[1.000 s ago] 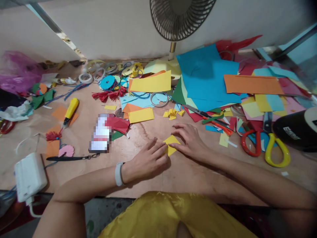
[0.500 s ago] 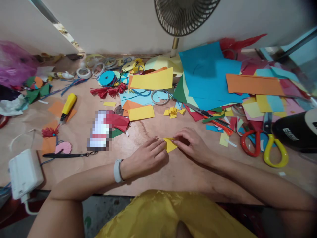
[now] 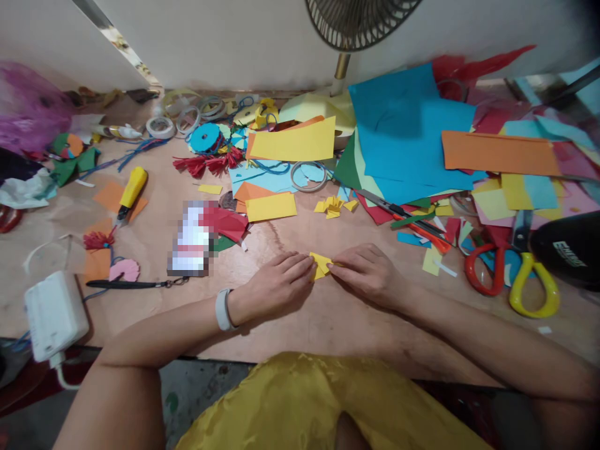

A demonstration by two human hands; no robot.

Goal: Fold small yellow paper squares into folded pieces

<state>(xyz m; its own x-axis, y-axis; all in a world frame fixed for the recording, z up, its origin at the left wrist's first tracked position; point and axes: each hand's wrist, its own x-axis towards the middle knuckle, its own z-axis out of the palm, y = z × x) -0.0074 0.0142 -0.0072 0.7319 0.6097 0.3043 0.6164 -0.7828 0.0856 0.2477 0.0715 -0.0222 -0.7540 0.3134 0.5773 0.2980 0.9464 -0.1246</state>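
Note:
A small folded piece of yellow paper [image 3: 320, 265] lies on the wooden table between my two hands. My left hand [image 3: 281, 281], with a grey band at the wrist, rests on the table, fingers together, its fingertips on the paper's left edge. The paper's right edge is pinched by the thumb and fingers of my right hand [image 3: 370, 275]. Just beyond, several folded yellow pieces [image 3: 331, 206] sit in a small heap, and a flat yellow strip [image 3: 272, 207] lies to their left.
Red-and-yellow-handled scissors [image 3: 534, 284] and a black object [image 3: 569, 250] are at the right. Blue sheets [image 3: 403, 131] lie at the back, below a fan [image 3: 363, 22]. A yellow cutter [image 3: 134, 187] and a white power bank [image 3: 56, 315] are at the left.
The yellow paper now looks smaller and more folded. My right fingers have straightened and closed in along its right edge. The view has shifted slightly.

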